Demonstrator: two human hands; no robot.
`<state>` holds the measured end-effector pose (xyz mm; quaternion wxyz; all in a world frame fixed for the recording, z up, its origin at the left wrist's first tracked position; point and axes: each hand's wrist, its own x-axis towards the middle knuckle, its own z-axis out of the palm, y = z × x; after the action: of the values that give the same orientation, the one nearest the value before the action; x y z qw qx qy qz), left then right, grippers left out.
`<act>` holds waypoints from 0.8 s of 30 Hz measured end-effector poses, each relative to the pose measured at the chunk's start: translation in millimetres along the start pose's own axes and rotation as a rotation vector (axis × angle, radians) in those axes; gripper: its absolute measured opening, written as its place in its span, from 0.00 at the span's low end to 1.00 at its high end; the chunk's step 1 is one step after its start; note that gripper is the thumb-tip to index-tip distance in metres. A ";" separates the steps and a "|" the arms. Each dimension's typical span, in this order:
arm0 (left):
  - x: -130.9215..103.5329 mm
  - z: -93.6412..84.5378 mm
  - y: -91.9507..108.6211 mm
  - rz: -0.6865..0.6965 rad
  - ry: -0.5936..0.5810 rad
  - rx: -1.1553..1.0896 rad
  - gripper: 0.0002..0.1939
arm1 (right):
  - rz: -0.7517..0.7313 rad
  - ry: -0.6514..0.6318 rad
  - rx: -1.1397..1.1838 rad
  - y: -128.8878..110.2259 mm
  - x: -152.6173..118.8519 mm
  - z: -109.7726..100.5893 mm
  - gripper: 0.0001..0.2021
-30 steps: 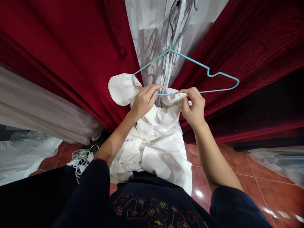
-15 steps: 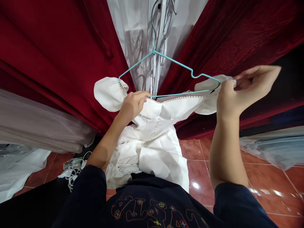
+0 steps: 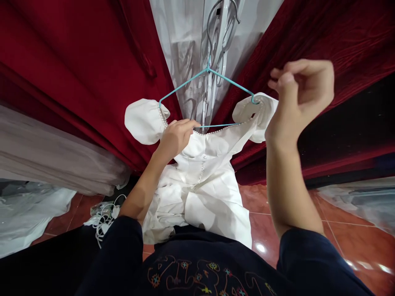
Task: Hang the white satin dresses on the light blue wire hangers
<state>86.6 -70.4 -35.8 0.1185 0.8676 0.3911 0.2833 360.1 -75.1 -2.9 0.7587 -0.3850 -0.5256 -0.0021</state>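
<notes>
A white dress [image 3: 216, 148] with puffed sleeves and a beaded neckline hangs on a light blue hanger [image 3: 230, 80]. My left hand [image 3: 178, 135] is closed on the dress's neckline at the left, beside the hanger's lower bar; its thumb is hidden. The hanger's arms reach the shoulder openings of both the left sleeve [image 3: 143, 121] and the right sleeve [image 3: 267, 107]. Raised to the right of the dress, my right hand [image 3: 304, 92] has its fingers curled toward the thumb, and no thing shows in them. Its wrist overlaps the edge of the right sleeve.
Dark red drapes [image 3: 92, 74] flank a white metal stand [image 3: 222, 37] and white cloth. Grey tulle [image 3: 55, 148] hangs at the left. White cords [image 3: 103, 222] lie low at the left, over reddish floor tiles [image 3: 256, 201]. Pale fabric [image 3: 367, 201] shows at the right.
My right hand has let go of the right sleeve and moved up, away from it. That sleeve has drawn inward onto the hanger's right arm. My left hand keeps its hold.
</notes>
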 end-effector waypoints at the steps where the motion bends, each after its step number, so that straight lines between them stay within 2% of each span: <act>1: 0.2 0.8 0.6 -0.005 0.007 0.001 0.20 | -0.090 0.035 -0.096 -4.1 -13.8 -3.8 0.13; 2: 0.4 1.9 1.4 -0.009 0.012 -0.001 0.20 | -0.113 0.044 -0.189 -6.2 -27.2 -8.6 0.15; 3: 0.6 3.2 2.2 -0.010 0.014 -0.005 0.20 | -0.074 0.021 -0.262 -6.0 -39.4 -14.1 0.17; 7: 1.8 8.0 4.8 -0.014 0.015 -0.009 0.20 | 0.198 -0.183 -0.477 12.1 -64.3 -35.5 0.23; 11: 2.7 9.9 7.3 -0.026 0.027 0.006 0.20 | 0.240 -0.287 -0.608 23.9 -55.5 -33.3 0.23; 16: 0.9 7.3 11.0 -0.040 0.022 0.014 0.22 | 0.199 -0.291 -0.552 12.6 -34.8 -15.3 0.23; 18: -0.1 6.0 11.7 -0.049 0.024 0.023 0.21 | 0.213 -0.299 -0.538 8.8 -29.5 -17.9 0.25; 22: 0.1 4.7 11.9 -0.046 0.019 0.038 0.21 | 0.332 -0.390 -0.636 10.5 -25.9 -29.3 0.27; 24: 0.9 5.7 11.9 -0.044 0.022 0.034 0.22 | 0.336 -0.429 -0.654 12.5 -25.5 -29.0 0.26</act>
<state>97.7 -77.6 -35.0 0.1058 0.8575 0.4161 0.2833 377.0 -93.6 -34.9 0.4598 -0.6774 -0.5731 0.0352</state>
